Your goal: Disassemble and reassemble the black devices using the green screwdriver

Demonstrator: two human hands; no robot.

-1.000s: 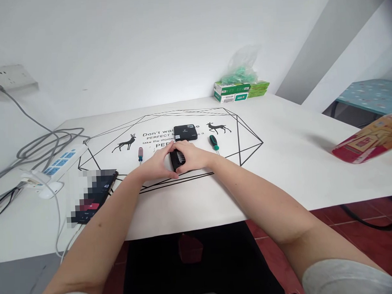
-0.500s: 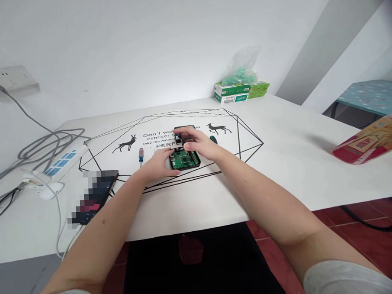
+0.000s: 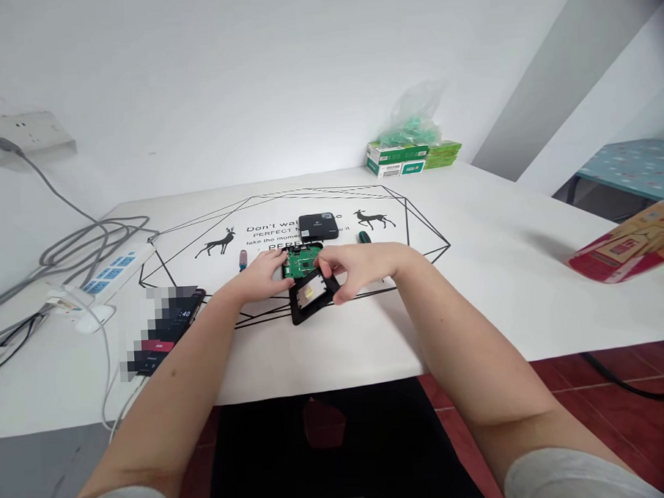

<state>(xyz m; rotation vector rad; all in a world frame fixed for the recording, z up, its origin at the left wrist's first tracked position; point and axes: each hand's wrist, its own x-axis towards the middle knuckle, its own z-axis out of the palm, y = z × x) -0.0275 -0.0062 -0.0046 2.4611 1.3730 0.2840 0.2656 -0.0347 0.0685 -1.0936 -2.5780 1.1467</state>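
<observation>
From my head view, my right grip (image 3: 366, 268) is closed in a pinch on the black rectangular plastic cover with a silvery inner plate (image 3: 312, 291). The cover lies toward 8 o'clock of that grip, tilted, its long axis running roughly 2 to 8 o'clock. Beyond it, toward 11 o'clock, the flat green circuit board (image 3: 299, 263) sits over the white counter (image 3: 369, 339). My left grip (image 3: 260, 276) is nearer the board, which lies toward 3 o'clock of it; thumb and fingers are spread at the board's 9 o'clock edge, but I cannot tell whether they clamp it.
</observation>
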